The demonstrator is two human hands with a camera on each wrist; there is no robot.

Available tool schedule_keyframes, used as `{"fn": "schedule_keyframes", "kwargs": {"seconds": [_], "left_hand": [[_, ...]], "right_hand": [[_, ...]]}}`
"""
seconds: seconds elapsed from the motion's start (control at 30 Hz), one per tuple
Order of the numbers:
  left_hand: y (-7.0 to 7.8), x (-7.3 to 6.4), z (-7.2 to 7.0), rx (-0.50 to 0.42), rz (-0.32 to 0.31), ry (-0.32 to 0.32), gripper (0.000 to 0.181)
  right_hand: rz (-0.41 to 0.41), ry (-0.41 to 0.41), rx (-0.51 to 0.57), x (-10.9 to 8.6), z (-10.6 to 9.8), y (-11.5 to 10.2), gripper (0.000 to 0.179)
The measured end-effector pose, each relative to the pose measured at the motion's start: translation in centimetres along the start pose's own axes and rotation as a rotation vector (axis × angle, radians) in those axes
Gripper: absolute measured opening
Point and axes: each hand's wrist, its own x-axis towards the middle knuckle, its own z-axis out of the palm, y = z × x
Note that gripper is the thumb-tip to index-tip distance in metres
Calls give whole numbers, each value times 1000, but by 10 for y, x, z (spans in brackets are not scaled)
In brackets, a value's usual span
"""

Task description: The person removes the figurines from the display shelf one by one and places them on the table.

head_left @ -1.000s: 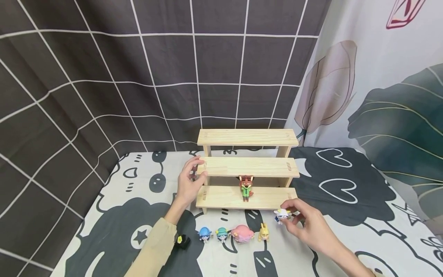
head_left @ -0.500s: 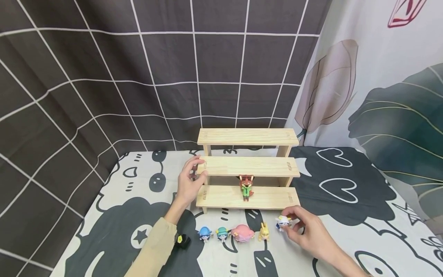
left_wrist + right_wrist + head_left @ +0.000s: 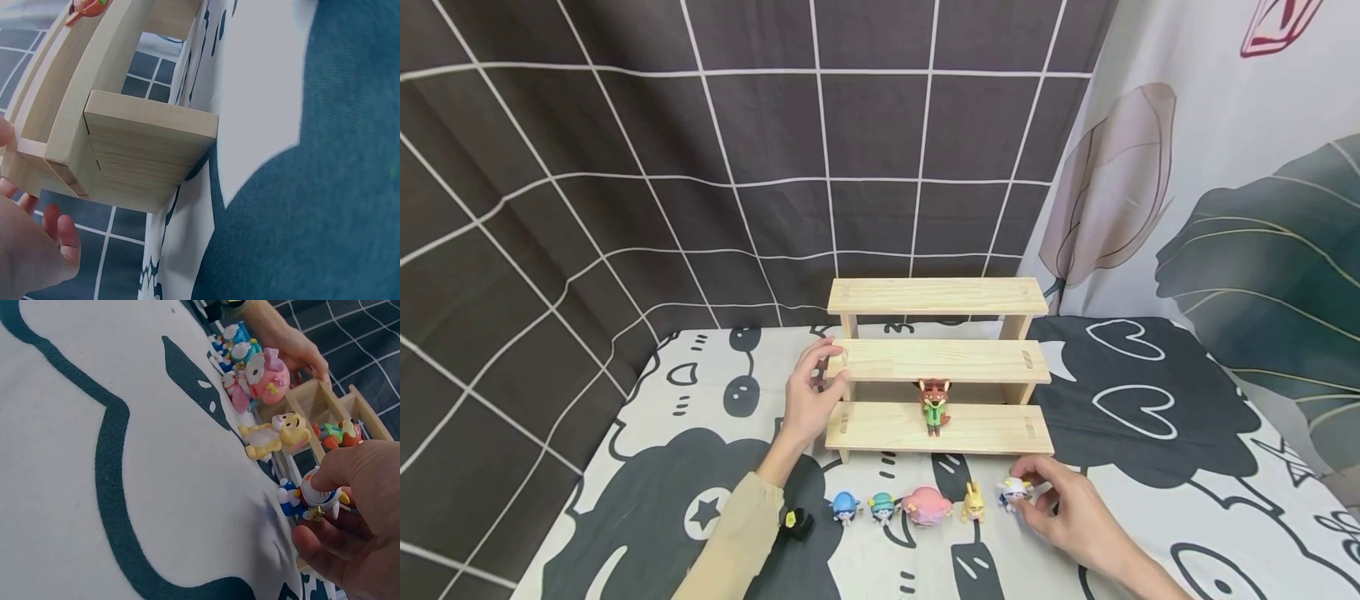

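My right hand (image 3: pixel 1070 517) pinches a small figurine (image 3: pixel 1015 492) with a white hat and blue-and-white body between thumb and fingers. In the right wrist view the figurine (image 3: pixel 315 495) hangs close to the cloth; whether its feet touch is unclear. At the left end of a three-step wooden display shelf (image 3: pixel 940 361), my left hand (image 3: pixel 811 400) grips the middle step. In the left wrist view, thumb and fingertips (image 3: pixel 67 231) show at the shelf's end (image 3: pixel 150 119). A fox figurine (image 3: pixel 934 408) in green stands on the lowest step.
In front of the shelf stand a yellow figurine (image 3: pixel 972 503), a pink round one (image 3: pixel 927 506), a teal-hatted one (image 3: pixel 881 507) and a blue-hatted one (image 3: pixel 844 506). A black object (image 3: pixel 796 523) lies beside the left sleeve. A dark grid curtain (image 3: pixel 880 133) hangs behind.
My right hand has brought the white-hatted figurine from the shelf's front right corner down and toward me, level with the row of figurines. The left hand stays on the shelf.
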Motion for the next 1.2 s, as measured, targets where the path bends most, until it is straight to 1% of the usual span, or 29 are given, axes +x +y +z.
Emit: {"fn": "schedule_keyframes", "kwargs": {"seconds": [0.37, 0.7, 0.93, 1.2], "left_hand": [[0, 0, 0, 3, 4, 1, 33], [1, -1, 0, 3, -9, 1, 33], [1, 0, 0, -2, -4, 0, 33], [0, -1, 0, 1, 0, 4, 33]], "right_hand": [[66, -48, -23, -5, 0, 1, 48], [67, -78, -15, -4, -1, 1, 46], [92, -113, -21, -3, -2, 1, 43], [84, -125, -17, -4, -2, 2, 44]]}}
